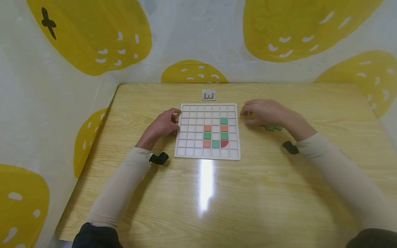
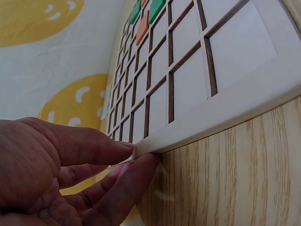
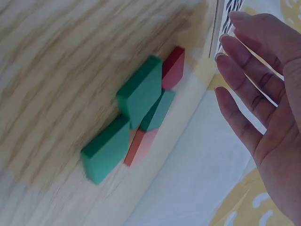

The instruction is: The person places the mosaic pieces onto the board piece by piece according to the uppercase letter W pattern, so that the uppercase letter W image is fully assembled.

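A pale square grid board (image 1: 198,121) lies on the table. Orange, green and red pieces sit in some of its cells, among them a green square (image 1: 224,120) and a red rounded piece (image 1: 224,143). My left hand (image 1: 161,124) pinches the board's left edge, thumb on the rim and a finger against the side in the left wrist view. Just beyond the board's right edge hovers my right hand (image 1: 266,111), fingers loosely bent around nothing. Loose tiles lie below it: green ones (image 3: 141,92), a red one (image 3: 174,68) and a pinkish-orange one (image 3: 141,148).
A small card (image 1: 209,95) with a patterned grid lies behind the board. The wooden table (image 1: 149,206) meets a white cloth (image 1: 198,41) with yellow prints at its back and left. Dark wrist devices (image 1: 159,158) stick out from both sleeves.
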`<state>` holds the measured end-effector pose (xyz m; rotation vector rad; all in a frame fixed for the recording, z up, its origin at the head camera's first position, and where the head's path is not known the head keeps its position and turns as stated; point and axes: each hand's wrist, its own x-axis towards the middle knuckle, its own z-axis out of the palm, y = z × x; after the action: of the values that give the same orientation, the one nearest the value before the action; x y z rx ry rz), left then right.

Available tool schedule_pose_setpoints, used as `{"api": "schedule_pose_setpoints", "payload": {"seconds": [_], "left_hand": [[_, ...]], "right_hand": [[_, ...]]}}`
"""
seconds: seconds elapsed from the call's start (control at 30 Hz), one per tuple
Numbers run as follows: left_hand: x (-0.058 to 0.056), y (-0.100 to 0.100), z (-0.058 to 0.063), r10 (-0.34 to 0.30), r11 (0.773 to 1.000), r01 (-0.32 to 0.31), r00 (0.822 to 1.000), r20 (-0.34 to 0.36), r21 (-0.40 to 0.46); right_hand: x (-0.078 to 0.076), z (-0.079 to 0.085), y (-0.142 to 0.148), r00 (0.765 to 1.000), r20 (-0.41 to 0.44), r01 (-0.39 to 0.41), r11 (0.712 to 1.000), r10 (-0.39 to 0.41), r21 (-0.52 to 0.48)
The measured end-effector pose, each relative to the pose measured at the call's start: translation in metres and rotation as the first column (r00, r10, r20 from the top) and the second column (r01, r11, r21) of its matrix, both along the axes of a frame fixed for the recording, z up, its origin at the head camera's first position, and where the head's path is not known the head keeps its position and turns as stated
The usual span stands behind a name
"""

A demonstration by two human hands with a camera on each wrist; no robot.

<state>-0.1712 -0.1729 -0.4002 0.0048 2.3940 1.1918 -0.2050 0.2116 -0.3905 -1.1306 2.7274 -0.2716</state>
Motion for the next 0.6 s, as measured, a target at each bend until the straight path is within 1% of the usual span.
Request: {"api": "schedule_pose_setpoints", "payload": {"seconds": [0.17,0.3,0.6], "left_hand": [[-0.001,-0.002,-0.002,-0.003,1.0,0.003,1.0,-0.005,0.005],[-0.002,-0.002,-0.004,-0.005,1.0,0.005,1.0,-0.004,0.014],[-0.003,-0.001,-0.002,0.001,1.0,-0.001,1.0,0.011,0.016]], "right_hand": [[0.001,0.0,0.011,1.0,0.0,0.024,1.0,-0.024,-0.007],[0.002,0.0,0.02,1.0,-0.008,0.025,1.0,-0.025,-0.014],[0.001,-0.001,0.041,1.0,-0.002,0.026,0.999,-0.026,-0.024]]}}
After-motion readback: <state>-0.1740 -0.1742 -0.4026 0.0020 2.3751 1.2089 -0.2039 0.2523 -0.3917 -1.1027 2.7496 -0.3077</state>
